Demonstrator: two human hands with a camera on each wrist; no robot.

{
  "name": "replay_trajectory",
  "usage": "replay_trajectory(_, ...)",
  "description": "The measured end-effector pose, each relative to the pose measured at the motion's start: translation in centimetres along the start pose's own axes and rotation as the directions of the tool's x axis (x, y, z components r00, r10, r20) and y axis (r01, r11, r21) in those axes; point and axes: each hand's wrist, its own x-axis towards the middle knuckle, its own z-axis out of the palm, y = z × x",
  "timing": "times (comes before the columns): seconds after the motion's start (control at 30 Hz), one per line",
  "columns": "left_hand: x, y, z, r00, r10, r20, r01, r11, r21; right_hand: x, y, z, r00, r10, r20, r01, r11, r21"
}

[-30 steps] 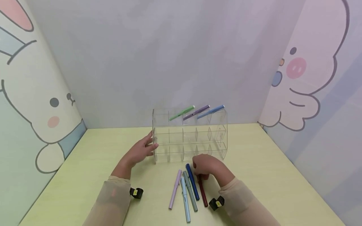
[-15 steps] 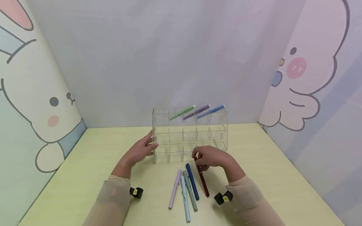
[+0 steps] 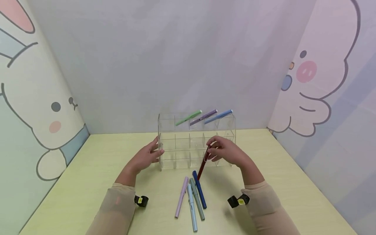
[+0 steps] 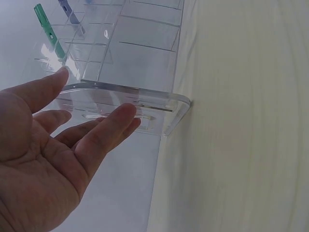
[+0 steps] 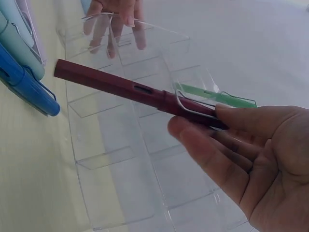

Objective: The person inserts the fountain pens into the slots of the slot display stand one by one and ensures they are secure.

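Observation:
My right hand pinches a dark red fountain pen by its clip end, between thumb and fingers. The pen hangs tilted in front of a clear acrylic rack; its lower end is just above or behind the dark blue pen. At the rack's left side panel, my left hand rests with relaxed fingers, the thumb toward the front edge. The rack's top row bears a green pen, a purple pen and a blue pen, all leaning right.
On the yellow table, a grey-green pen, a light blue pen and a lilac pen lie beside the dark blue one. A grey wall stands behind the rack, with cartoon-printed walls at both sides.
The right hand has lifted the dark red pen off the table and moved it up toward the rack, swinging its lower end left. The left hand has stayed in place.

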Motion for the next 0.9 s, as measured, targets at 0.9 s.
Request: replay_trajectory(0.9,0.1,-0.2,0.0,1.000,-0.002,-0.006,0.002,1.000,-0.010,0.8,0.5,0.4,0.818,-0.192,-0.542,0.419,0.844,0.334)
